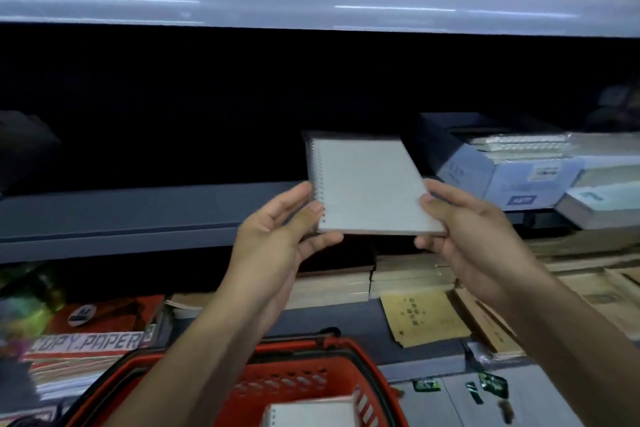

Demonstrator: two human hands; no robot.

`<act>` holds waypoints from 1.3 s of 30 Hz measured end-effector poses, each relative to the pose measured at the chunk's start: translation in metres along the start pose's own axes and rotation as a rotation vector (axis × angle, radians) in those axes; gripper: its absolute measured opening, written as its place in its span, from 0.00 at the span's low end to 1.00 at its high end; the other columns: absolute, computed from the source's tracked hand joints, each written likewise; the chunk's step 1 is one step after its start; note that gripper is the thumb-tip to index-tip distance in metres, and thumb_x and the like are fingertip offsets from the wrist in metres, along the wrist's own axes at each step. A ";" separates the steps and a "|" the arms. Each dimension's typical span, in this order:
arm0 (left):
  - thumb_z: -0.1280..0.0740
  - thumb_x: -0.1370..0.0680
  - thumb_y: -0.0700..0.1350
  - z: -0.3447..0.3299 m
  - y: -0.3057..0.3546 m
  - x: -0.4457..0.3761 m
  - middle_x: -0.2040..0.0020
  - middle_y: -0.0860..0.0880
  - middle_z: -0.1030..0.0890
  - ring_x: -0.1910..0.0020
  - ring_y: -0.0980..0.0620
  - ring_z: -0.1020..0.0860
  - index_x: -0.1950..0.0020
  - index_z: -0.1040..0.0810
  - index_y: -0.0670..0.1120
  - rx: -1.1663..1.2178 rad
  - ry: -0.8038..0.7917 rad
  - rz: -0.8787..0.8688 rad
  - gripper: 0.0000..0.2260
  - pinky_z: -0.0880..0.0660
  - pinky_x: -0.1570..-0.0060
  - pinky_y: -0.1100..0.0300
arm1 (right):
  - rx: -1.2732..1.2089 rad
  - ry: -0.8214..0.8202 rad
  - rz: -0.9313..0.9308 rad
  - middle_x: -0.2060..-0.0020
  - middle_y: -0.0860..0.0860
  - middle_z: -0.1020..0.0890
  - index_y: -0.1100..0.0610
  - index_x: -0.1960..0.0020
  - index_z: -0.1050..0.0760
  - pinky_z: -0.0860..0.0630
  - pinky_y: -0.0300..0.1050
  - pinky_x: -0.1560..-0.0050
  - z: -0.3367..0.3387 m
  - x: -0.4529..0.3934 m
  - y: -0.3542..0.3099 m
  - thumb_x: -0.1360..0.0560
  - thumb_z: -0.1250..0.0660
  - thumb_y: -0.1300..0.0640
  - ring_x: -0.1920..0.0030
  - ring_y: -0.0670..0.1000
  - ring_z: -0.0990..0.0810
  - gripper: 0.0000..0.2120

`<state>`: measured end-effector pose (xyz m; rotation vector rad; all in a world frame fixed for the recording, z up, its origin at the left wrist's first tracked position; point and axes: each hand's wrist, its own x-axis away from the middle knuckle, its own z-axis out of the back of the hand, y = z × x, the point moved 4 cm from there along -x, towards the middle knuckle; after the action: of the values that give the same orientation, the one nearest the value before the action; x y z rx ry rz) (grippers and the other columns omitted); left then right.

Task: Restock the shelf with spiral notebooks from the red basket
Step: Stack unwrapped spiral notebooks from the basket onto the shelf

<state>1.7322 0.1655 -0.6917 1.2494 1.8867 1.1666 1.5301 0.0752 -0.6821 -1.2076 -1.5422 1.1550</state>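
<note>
Basket (304, 381) sits right below me, red, with at least one more notebook (311, 412) in it. Got both hands on a spiral notebook (367, 184), left hand (280, 232) pinching the coil corner, right hand (464, 229) gripping the other corner, holding it just in front of the dark shelf (138, 215). Mid-placing, I'd say. Next up: slide it in flat, probably beside the boxes (491, 170) on the right.
</note>
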 end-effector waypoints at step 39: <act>0.25 0.26 0.51 0.009 -0.001 -0.064 0.44 0.60 0.21 0.66 0.60 0.21 0.37 0.21 0.57 -0.564 0.260 -0.208 0.18 0.21 0.53 0.62 | 0.384 0.229 0.265 0.63 0.54 0.20 0.48 0.28 0.29 0.23 0.51 0.45 -0.004 -0.069 0.022 0.22 0.30 0.46 0.62 0.47 0.21 0.24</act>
<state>1.7643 0.1097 -0.6967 0.6042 1.6350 1.6500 1.5509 0.0103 -0.7074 -1.2512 -0.9564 1.3572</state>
